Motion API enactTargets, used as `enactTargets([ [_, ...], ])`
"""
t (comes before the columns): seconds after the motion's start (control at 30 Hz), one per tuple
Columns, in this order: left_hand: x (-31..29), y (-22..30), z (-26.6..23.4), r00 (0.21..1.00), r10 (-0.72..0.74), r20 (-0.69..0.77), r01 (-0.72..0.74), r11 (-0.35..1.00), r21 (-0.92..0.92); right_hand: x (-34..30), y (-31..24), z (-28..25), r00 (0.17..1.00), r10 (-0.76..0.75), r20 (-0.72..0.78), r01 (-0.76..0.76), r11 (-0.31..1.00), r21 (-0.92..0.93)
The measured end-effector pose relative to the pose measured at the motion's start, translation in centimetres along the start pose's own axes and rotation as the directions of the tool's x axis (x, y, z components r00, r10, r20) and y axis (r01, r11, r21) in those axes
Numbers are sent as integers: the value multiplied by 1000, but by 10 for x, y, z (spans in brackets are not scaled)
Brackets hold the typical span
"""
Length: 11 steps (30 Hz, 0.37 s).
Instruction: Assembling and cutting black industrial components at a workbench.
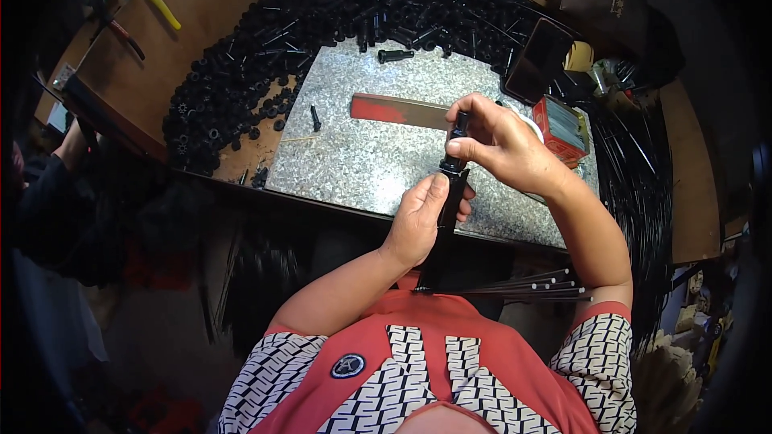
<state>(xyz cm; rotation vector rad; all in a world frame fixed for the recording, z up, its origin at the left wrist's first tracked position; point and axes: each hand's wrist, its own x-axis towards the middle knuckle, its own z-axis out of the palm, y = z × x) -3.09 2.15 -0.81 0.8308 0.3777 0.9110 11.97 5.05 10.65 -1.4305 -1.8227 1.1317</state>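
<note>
Upright in front of me is a black tubular fitting (453,165) with a collar, joined to a dark bundle of slim rods (453,213) running down toward my lap. My left hand (420,215) is wrapped round the bundle just under the collar, thumb on top. Higher up, my right hand (498,141) pinches the fitting's upper end between thumb and fingers. Several thin rods with white tips (555,281) fan out to the right by my right elbow. The bundle's lower end is partly hidden against dark cloth.
A grey speckled slab (346,169) carries a red-and-brown flat bar (386,108), a loose black cylinder (396,55) and a small black piece (315,118). Black parts (241,72) heap behind. Right: a red box (565,141), a phone (537,60), black rods (635,177). Another person's arm (71,147) shows left.
</note>
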Motion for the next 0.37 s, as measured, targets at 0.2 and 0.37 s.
enactTargets([
  [0.2,0,-1,-1,1000,5,-17,-5,1000,18,0,0,1,1000,8,-11,-9,995,-100],
  [0.37,0,-1,1,1000,17,-18,-16,998,54,-1,7,4,996,-12,-88,5,997,-74],
])
